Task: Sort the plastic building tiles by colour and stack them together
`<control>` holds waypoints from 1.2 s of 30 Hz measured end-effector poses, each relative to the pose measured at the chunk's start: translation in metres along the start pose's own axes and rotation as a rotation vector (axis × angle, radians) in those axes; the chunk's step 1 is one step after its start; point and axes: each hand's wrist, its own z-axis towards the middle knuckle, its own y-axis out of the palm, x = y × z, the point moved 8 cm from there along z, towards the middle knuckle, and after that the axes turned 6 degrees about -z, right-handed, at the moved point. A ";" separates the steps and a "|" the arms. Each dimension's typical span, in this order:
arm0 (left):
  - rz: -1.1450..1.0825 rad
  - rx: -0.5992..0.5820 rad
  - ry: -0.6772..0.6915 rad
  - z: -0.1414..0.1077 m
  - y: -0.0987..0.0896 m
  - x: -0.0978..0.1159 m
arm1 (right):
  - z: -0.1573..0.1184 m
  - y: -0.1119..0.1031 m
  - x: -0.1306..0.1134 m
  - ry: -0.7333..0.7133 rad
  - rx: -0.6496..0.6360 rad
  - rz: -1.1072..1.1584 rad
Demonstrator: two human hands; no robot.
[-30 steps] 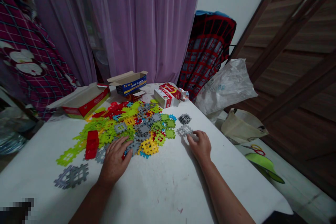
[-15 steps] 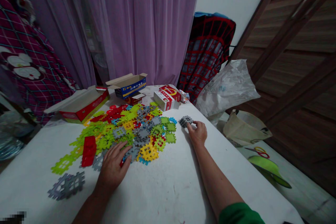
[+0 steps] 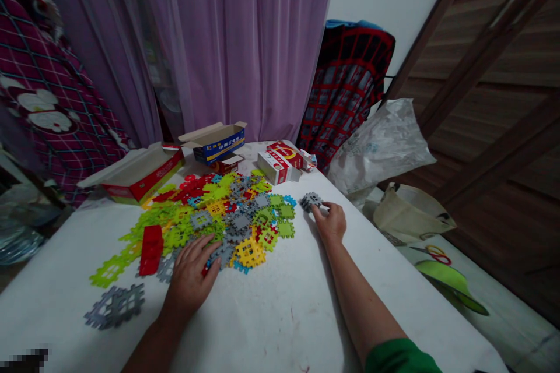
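Gray stack [image 3: 310,201] of notched plastic pieces sits just right of the heap [image 3: 240,222], a sprawl of green, gray, yellow, red and blue pieces on a white table [image 3: 280,326]. At the stack's near edge is the right hand [image 3: 331,224], thumb and fingertips close together and touching it; whether they actually grip a piece is hard to tell at this size. On the heap's near edge the left hand [image 3: 192,274] lies palm down, fingers loosely extended and thumb apart, nothing visibly held.

At the heap's near left lie a red piece [image 3: 151,249] and, farther out, an overlapping gray pair [image 3: 126,305]. Behind the heap stand an open red box [image 3: 144,183] to the left, an open blue box [image 3: 225,144] midway and a red-and-white box [image 3: 273,166] to the right. Beyond the heap and boxes hangs a purple curtain [image 3: 245,41]. Well right of the heap, past the table's edge, are a translucent plastic bag [image 3: 380,148] and scissors [image 3: 437,254].
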 end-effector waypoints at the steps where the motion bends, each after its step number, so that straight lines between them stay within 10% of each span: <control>1: -0.003 0.002 -0.006 0.000 0.000 0.000 | 0.000 -0.001 0.000 0.007 0.004 0.004; 12: -0.061 -0.004 -0.091 0.002 -0.003 0.005 | -0.024 -0.012 -0.030 -0.231 0.029 0.122; 20: -0.075 -0.006 -0.106 0.001 -0.002 0.005 | -0.102 -0.002 -0.142 -0.681 -0.221 0.297; 36: -0.176 0.390 -0.355 -0.003 -0.053 -0.024 | -0.139 0.035 -0.266 -0.869 -0.553 0.142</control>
